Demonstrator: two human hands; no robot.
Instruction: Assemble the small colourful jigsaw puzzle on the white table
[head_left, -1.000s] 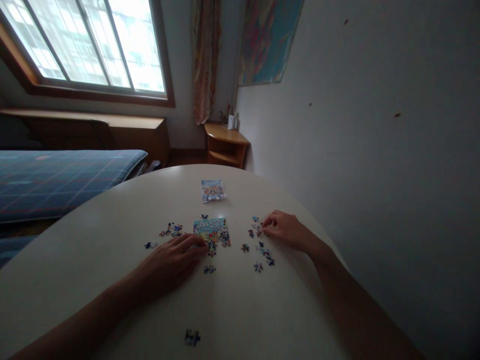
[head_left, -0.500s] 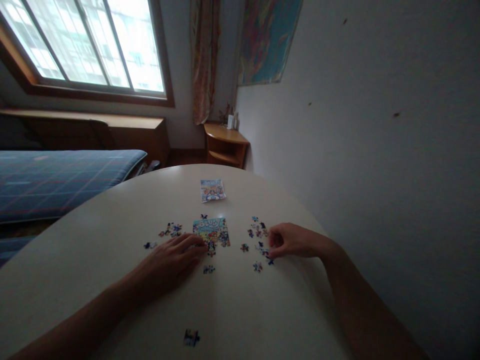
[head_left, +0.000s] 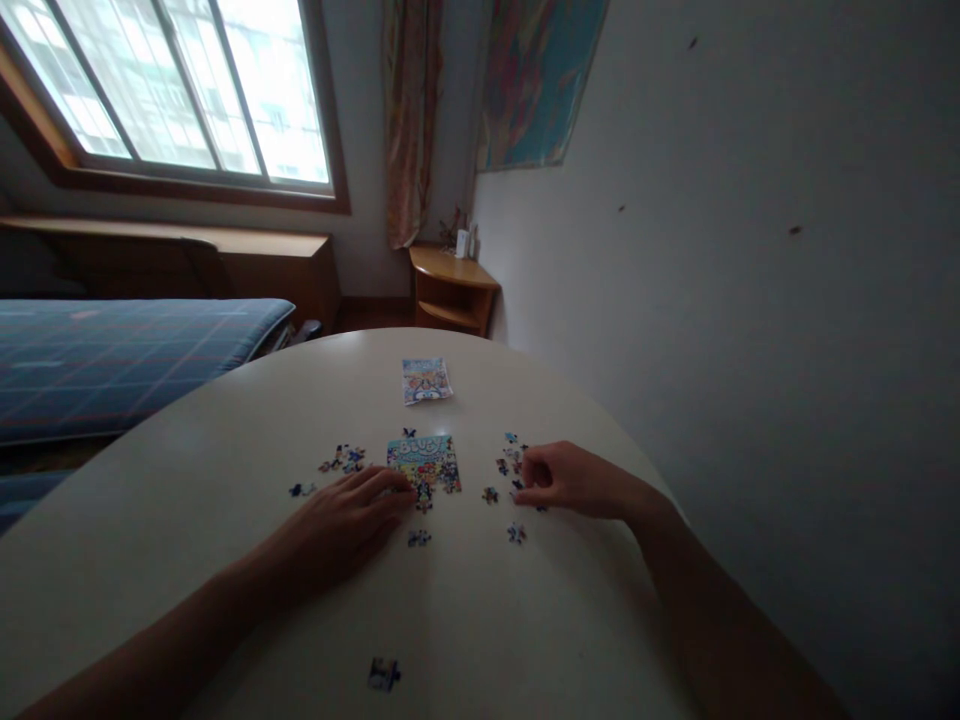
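Note:
The partly joined jigsaw puzzle point(head_left: 431, 455) lies on the table, its top rows together and its lower edge uneven. My left hand point(head_left: 360, 508) rests flat, fingers stretched out, with the tips on the puzzle's lower left side and covering that part. Over on the right, my right hand point(head_left: 559, 480) is curled, thumb and fingertips down among loose puzzle pieces point(head_left: 512, 457). Whether a piece sits between those fingers is hidden. Single puzzle pieces lie nearby: one point(head_left: 490, 495) left of my right hand, another point(head_left: 517, 533) below it, and one point(head_left: 419, 538) below the puzzle.
Left of the puzzle is a cluster of loose pieces point(head_left: 345, 458), with more point(head_left: 302, 490) beside it. One piece point(head_left: 384, 674) lies near the front. A printed packet point(head_left: 427, 381) lies farther back on the round white table point(head_left: 247, 420). The wall point(head_left: 750, 330) runs along the right.
My right hand has shifted slightly left over the loose pieces, now covering some that showed before. My left hand has stayed in place on the puzzle.

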